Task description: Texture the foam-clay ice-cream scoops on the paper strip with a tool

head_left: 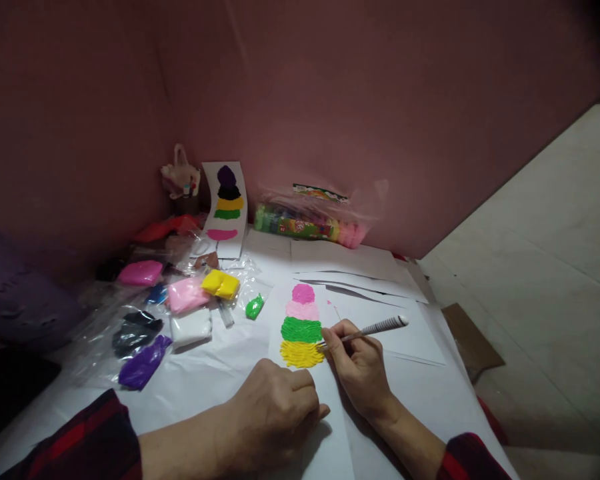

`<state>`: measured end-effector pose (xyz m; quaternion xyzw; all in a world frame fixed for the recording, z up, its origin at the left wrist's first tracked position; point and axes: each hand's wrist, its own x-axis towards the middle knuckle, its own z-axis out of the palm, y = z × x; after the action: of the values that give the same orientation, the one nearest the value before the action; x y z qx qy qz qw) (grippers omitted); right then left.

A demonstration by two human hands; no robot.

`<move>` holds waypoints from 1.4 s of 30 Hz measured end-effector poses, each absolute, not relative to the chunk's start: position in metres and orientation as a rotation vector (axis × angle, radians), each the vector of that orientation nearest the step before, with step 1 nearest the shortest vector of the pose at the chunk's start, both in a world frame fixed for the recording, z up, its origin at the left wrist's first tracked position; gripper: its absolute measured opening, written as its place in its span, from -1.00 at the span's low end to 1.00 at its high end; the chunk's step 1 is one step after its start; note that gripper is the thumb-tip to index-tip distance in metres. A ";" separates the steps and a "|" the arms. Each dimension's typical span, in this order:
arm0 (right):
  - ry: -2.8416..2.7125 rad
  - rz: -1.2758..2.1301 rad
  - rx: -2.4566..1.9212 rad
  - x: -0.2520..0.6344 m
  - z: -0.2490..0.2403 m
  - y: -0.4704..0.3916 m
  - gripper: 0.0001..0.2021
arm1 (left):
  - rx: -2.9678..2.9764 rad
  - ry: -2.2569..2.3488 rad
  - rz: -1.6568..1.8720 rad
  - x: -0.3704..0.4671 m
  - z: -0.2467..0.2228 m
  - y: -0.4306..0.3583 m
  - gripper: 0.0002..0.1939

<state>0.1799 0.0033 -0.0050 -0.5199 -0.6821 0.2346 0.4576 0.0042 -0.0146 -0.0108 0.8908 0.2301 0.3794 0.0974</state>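
My right hand [357, 360] grips a thin tool with a black-and-white striped handle [383, 326]. Its narrow end meets the right edge of a yellow clay patch [300, 355] on a white sheet [325, 433]. Above the yellow lie a green patch [301, 329], a light pink patch [303, 310] and a darker pink patch [303, 293], stacked like a tower. The yellow and green surfaces are textured with short grooves. My left hand [275, 413] rests closed on the paper just below the yellow patch, fingers curled under; whatever they might hold is hidden.
Bagged clay lumps lie at left, among them yellow [221, 285], white [191, 329] and purple [145, 363]. A sheet with coloured clay bands [225, 217] leans on the wall. Behind are a plastic pack [310, 223] and stacked papers [340, 259]. The table edge runs along the right.
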 end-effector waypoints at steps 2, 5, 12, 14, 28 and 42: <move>-1.673 0.581 -1.297 0.179 -0.005 0.003 -0.69 | 2.636 0.682 1.124 0.004 -0.010 -0.015 -0.73; -1.679 0.593 -1.321 0.177 -0.004 0.003 -0.68 | 2.646 0.679 1.102 0.004 -0.009 -0.015 -0.73; -1.641 0.652 -1.346 0.177 -0.004 0.003 -0.65 | 2.651 0.691 1.108 0.005 -0.009 -0.015 -0.72; -1.617 0.681 -1.341 0.178 -0.004 0.003 -0.65 | 2.648 0.692 1.102 0.004 -0.009 -0.016 -0.72; -1.603 0.794 -1.346 0.179 -0.005 0.005 -0.64 | 2.645 0.698 1.083 0.005 -0.009 -0.015 -0.72; -1.641 0.640 -1.392 0.177 -0.005 0.005 -0.64 | 2.625 0.686 1.110 0.005 -0.012 -0.015 -0.73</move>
<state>0.1771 0.0046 -0.0050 -0.5588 -0.6586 0.2569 0.4336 0.0051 -0.0152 -0.0117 0.8905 0.2326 0.3766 0.1048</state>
